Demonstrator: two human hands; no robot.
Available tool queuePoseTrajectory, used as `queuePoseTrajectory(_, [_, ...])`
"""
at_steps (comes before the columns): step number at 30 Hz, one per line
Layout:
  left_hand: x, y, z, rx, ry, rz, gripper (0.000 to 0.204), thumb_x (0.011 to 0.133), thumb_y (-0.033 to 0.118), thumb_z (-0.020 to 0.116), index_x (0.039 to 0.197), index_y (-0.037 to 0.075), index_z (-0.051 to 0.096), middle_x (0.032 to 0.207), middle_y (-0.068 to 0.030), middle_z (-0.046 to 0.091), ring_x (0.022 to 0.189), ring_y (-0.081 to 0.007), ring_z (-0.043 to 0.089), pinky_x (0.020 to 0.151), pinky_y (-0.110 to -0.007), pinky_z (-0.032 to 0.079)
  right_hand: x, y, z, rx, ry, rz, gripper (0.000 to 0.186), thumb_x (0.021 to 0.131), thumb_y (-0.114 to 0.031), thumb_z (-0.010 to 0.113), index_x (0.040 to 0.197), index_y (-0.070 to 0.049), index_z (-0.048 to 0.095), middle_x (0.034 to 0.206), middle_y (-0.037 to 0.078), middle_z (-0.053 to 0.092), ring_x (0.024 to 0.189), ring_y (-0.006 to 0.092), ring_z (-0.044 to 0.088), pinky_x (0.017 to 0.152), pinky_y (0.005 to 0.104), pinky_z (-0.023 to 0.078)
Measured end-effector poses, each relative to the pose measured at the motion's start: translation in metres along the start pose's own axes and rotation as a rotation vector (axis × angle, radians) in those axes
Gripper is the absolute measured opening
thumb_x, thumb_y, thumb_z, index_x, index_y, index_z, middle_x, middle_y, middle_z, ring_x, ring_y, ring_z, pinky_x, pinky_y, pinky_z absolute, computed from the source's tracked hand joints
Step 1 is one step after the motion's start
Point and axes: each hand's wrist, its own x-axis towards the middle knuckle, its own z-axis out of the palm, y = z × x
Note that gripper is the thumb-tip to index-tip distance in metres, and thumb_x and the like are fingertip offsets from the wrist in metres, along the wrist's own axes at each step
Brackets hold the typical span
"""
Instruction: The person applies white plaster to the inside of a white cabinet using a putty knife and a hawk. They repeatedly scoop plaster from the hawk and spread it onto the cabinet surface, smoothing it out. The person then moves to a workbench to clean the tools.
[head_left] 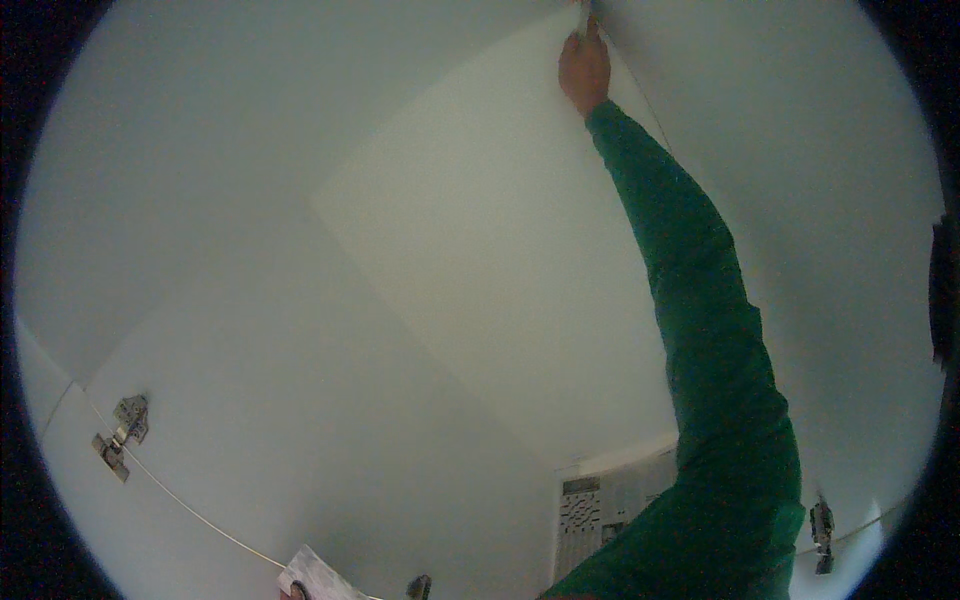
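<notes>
My right arm, in a green sleeve [700, 300], reaches far up to the top corner of a white cabinet-like interior. At its end my right hand [586, 72] is closed, fingers pointing up. A small pale thing [584, 16] shows at the fingertips against the corner; its kind is too blurred to tell. Only a sliver of my left hand [290, 594] shows at the lower edge. It is at a whitish, streaked flat piece [322, 572], and a dark curved shape lies beside the fingers. Most of that hand is cut off by the frame.
Pale panels [450, 200] surround the arm. A metal hinge [120, 437] sits at the left, another hinge [822, 535] at the lower right, and a dark fitting [419, 587] at the bottom. Partly behind the sleeve is a light panel with buttons [580, 512].
</notes>
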Motion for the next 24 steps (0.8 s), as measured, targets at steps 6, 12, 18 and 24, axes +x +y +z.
queuePoseTrajectory(6, [-0.007, 0.001, 0.011, 0.072, 0.108, -0.039, 0.045, 0.087, 0.028, 0.058, 0.124, 0.002, 0.052, 0.124, -0.0133, 0.053, 0.115, -0.0259, 0.046, 0.101, -0.039, 0.034, 0.012, -0.043, 0.002, 0.299, 0.036, 0.183, 0.037, 0.093, -0.023, 0.052, 0.118, 0.004, 0.052, 0.094, 0.016, 0.061, 0.078, 0.0274, 0.059, 0.074, 0.0341, 0.051])
queuePoseTrajectory(12, [-0.011, 0.0, 0.006, 0.147, 0.154, 0.017, 0.044, 0.088, 0.024, 0.057, 0.123, 0.0, 0.051, 0.123, -0.0148, 0.054, 0.115, -0.0256, 0.047, 0.101, -0.04, 0.035, -0.018, -0.066, 0.02, 0.345, -0.108, 0.173, 0.058, 0.085, -0.023, 0.059, 0.131, 0.007, 0.039, 0.095, 0.025, 0.061, 0.087, 0.0384, 0.059, 0.076, 0.0455, 0.048])
queuePoseTrajectory(18, [-0.022, -0.016, -0.014, 0.121, 0.171, 0.079, 0.043, 0.087, 0.021, 0.06, 0.122, -0.002, 0.051, 0.119, -0.0151, 0.056, 0.112, -0.0256, 0.049, 0.099, -0.04, 0.037, -0.048, -0.107, 0.039, 0.382, -0.155, 0.224, 0.069, 0.08, -0.025, 0.067, 0.134, 0.005, 0.035, 0.094, 0.025, 0.06, 0.089, 0.0385, 0.058, 0.078, 0.0473, 0.048])
queuePoseTrajectory(24, [-0.015, -0.019, -0.011, 0.136, 0.079, 0.004, 0.044, 0.085, 0.02, 0.062, 0.121, -0.003, 0.051, 0.111, -0.0129, 0.058, 0.102, -0.0238, 0.053, 0.093, -0.038, 0.04, -0.063, -0.137, 0.045, 0.355, -0.198, 0.251, 0.071, 0.079, -0.027, 0.068, 0.136, 0.002, 0.035, 0.097, 0.023, 0.06, 0.091, 0.0375, 0.058, 0.078, 0.0479, 0.049])
